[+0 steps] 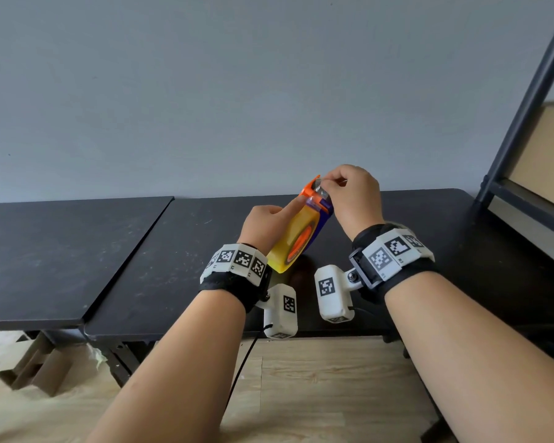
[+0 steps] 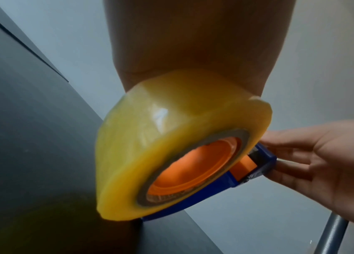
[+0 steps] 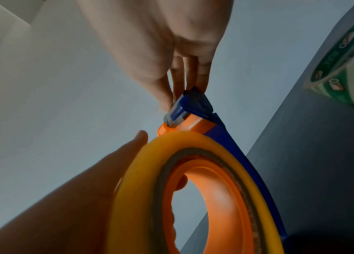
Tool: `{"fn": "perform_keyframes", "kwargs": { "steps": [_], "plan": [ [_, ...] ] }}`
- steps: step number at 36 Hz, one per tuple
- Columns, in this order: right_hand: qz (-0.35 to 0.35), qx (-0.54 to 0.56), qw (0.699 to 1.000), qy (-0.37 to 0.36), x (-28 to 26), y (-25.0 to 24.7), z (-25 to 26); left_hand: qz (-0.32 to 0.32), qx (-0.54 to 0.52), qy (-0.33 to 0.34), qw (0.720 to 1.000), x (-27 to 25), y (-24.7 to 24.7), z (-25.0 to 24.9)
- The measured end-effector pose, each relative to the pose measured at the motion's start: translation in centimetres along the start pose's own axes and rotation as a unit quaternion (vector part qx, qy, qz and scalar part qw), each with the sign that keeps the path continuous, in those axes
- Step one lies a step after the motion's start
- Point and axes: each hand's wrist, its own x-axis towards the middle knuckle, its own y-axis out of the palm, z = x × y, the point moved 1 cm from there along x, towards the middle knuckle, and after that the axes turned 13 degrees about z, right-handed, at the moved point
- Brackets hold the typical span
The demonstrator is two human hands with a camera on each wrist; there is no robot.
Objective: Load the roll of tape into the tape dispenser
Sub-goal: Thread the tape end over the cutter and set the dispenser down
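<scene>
You have no legible text in view: the wrist bands (image 1: pixel 234 260) carry only black-and-white coded squares, and the green-printed package (image 3: pixel 349 68) is too blurred to read.

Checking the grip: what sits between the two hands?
The tape dispenser with the yellow tape roll sits between left hand and right hand, per head view.

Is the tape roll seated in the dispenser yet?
Yes: the tape roll sits around the orange hub of the dispenser.

Glossy translucent yellow tape roll (image 2: pixel 149 137) on a smooth, seemingly plastic dispenser (image 2: pixel 265 159); matt, scuffed dark table (image 1: pixel 141 266).
</scene>
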Motion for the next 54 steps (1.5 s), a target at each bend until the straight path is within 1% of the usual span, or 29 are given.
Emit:
{"fn": "perform_keyframes", "kwargs": {
  "steps": [7, 12, 17, 22, 25, 28, 32, 36, 39, 44, 50, 54],
  "plan": [
    [-0.008, -0.016, 1.000, 0.024, 0.0, 0.2, 0.0, -0.009, -0.005, 0.001, 1.000, 0.1, -0.2, -0.1],
    [-0.033, -0.016, 0.999, 0.037, -0.3, -0.5, 0.0, -0.014, 0.008, 0.002, 1.000, 0.0, -0.3, -0.1],
    [-0.034, -0.022, 0.998, 0.055, 0.0, -0.7, 0.2, 0.008, 0.022, 0.005, 1.000, -0.1, -0.3, -0.4],
    [-0.037, -0.021, 0.997, 0.069, 0.2, -0.6, -0.2, 0.051, 0.099, 0.001, 0.994, -0.7, -0.2, -0.9],
    [-0.041, -0.020, 0.996, 0.072, 0.2, -0.7, -0.3, 0.068, 0.129, 0.005, 0.989, -1.0, -0.1, -1.6],
    [-0.047, -0.015, 0.997, 0.067, 0.3, -0.8, -0.4, 0.056, 0.192, 0.022, 0.980, -1.0, 0.0, -2.1],
    [-0.056, 0.009, 0.996, 0.065, 0.5, -0.7, -0.7, 0.014, 0.248, 0.040, 0.968, -1.1, 0.1, -2.5],
    [-0.061, 0.058, 0.993, 0.077, 0.7, -0.7, -1.0, -0.031, 0.275, 0.053, 0.960, -1.1, 0.3, -2.6],
    [-0.068, 0.090, 0.990, 0.087, 0.9, -0.8, -0.9, -0.046, 0.268, 0.050, 0.961, -1.0, 0.3, -2.6],
    [-0.071, 0.120, 0.986, 0.096, 1.1, -0.8, -0.8, -0.034, 0.255, 0.043, 0.965, -1.0, 0.3, -2.3],
    [-0.074, 0.143, 0.981, 0.109, 0.9, -0.7, -0.8, 0.007, 0.274, 0.047, 0.960, -0.9, 0.3, -1.9],
    [-0.077, 0.164, 0.976, 0.118, 0.7, -0.8, -0.6, 0.003, 0.279, 0.051, 0.959, -0.8, 0.1, -1.9]
  ]
}}
